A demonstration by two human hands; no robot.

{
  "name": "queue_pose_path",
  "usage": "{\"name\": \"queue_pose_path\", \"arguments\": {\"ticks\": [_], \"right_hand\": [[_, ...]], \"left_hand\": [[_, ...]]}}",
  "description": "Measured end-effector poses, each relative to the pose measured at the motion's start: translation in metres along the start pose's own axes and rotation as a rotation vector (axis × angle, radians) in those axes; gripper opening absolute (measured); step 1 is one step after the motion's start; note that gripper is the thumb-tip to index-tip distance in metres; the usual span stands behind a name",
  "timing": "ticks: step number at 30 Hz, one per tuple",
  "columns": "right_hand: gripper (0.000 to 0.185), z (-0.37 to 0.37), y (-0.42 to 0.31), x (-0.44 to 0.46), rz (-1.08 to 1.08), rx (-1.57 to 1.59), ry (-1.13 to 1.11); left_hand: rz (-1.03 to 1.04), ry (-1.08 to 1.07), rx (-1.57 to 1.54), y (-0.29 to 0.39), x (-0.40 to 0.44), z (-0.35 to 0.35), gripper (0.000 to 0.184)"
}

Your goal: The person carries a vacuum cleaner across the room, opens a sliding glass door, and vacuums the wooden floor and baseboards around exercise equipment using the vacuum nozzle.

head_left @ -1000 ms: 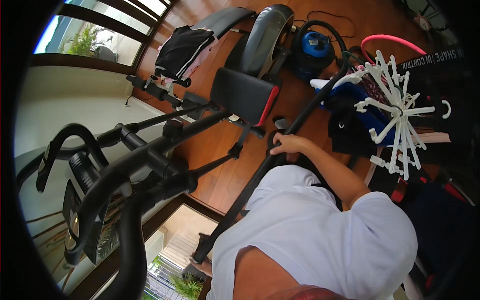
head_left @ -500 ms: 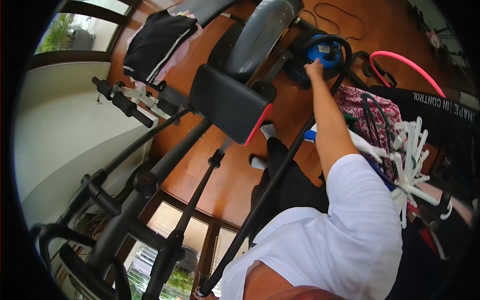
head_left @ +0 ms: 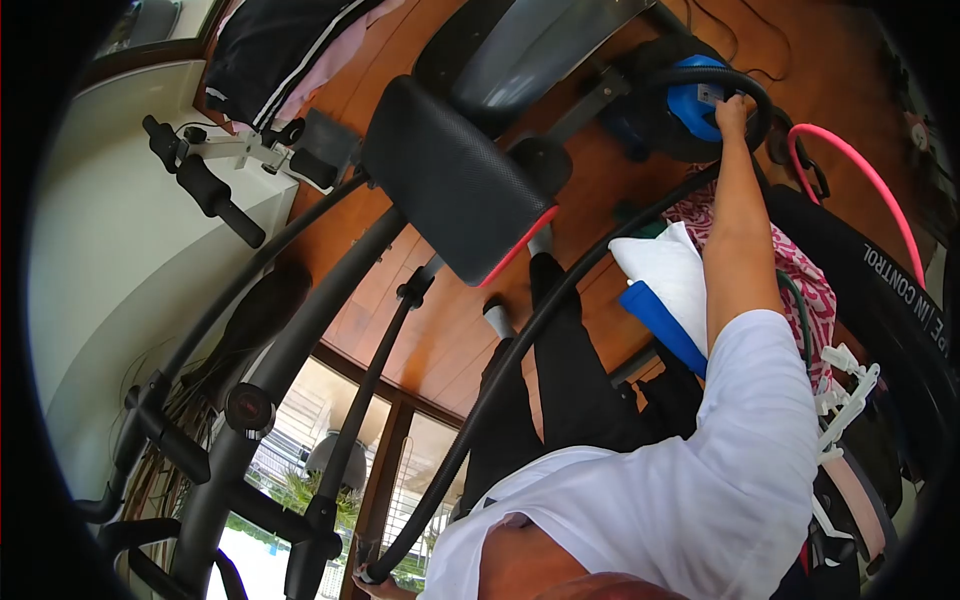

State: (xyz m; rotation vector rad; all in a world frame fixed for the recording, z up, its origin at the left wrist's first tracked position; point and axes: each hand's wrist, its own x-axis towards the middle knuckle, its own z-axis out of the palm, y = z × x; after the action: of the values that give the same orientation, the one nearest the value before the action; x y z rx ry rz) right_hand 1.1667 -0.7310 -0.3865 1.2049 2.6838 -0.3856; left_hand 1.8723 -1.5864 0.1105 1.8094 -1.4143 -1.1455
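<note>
We note a room with a wooden floor (head_left: pixel 820 80), viewed from above the wearer's own white shirt (head_left: pixel 640 490) and black trousers (head_left: pixel 570 385).

Right arm extended past the clothes pile; right hand (head_left: pixel 733 115) at the blue top (head_left: pixel 690 110) of a dark, round vacuum cleaner (head_left: pixel 645 120). Its fingers are bent at the edge of that top, just beside the curve of the hose; whether they grip anything we cannot tell.

Left hand (head_left: pixel 378 585) low in view, partly cut off. Its fingers are closed around the lower end of the black hose (head_left: pixel 522 345), which slants up across the trousers and loops round by the blue top. The vacuum cleaner sits on the floor in the upper right, near the end of a grey machine.

Near the hose, on its left, we record a black padded seat (head_left: pixel 455 175) with a red edge, tilted in view, and dark tubes of exercise equipment (head_left: pixel 320 325). Beneath the right forearm: a white cloth (head_left: pixel 665 270), a blue cloth (head_left: pixel 660 325) against it, and a pink-and-white patterned cloth (head_left: pixel 808 285). White hangers (head_left: pixel 850 405) lie lower right. A pink hoop (head_left: pixel 880 178) curves beyond, near a black band lettered "IN CONTROL".
</note>
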Motion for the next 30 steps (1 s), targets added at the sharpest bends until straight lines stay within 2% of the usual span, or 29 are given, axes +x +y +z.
{"name": "queue_pose_path", "arguments": {"ticks": [4, 8, 9, 11, 14, 19, 27, 29, 30], "right_hand": [[0.04, -0.006, -0.008, -0.029, -0.019, -0.084, 0.004], [0.034, -0.009, -0.001, -0.05, -0.059, -0.088, -0.005], [0.034, -0.007, 0.005, -0.056, -0.056, -0.075, 0.026], [0.035, 0.004, 0.015, -0.07, -0.05, -0.047, 0.089], [0.033, 0.012, 0.02, -0.099, 0.034, -0.01, 0.098], [0.029, 0.022, 0.025, -0.164, 0.031, -0.07, 0.19], [0.03, 0.052, 0.044, -0.27, 0.085, -0.063, 0.129], [0.03, 0.062, 0.054, -0.288, 0.067, -0.105, 0.106], [0.029, 0.066, 0.06, -0.296, 0.045, -0.144, 0.095]], "left_hand": [[-0.024, -0.05, -0.064, 0.004, 0.024, -0.004, 0.028], [-0.177, -0.034, -0.161, 0.004, 0.043, 0.012, 0.028], [-0.148, 0.043, -0.111, 0.0, 0.045, 0.016, 0.027], [-0.003, -0.04, 0.092, -0.006, 0.044, 0.023, 0.028], [0.093, -0.117, 0.208, -0.011, 0.053, 0.021, 0.03], [0.136, -0.159, 0.134, -0.032, 0.086, 0.003, 0.031], [-0.052, -0.217, -0.206, -0.061, 0.168, -0.032, 0.025], [-0.302, -0.295, -0.383, -0.049, 0.19, -0.036, 0.025], [-0.288, -0.343, -0.35, -0.047, 0.198, -0.039, 0.025]]}}
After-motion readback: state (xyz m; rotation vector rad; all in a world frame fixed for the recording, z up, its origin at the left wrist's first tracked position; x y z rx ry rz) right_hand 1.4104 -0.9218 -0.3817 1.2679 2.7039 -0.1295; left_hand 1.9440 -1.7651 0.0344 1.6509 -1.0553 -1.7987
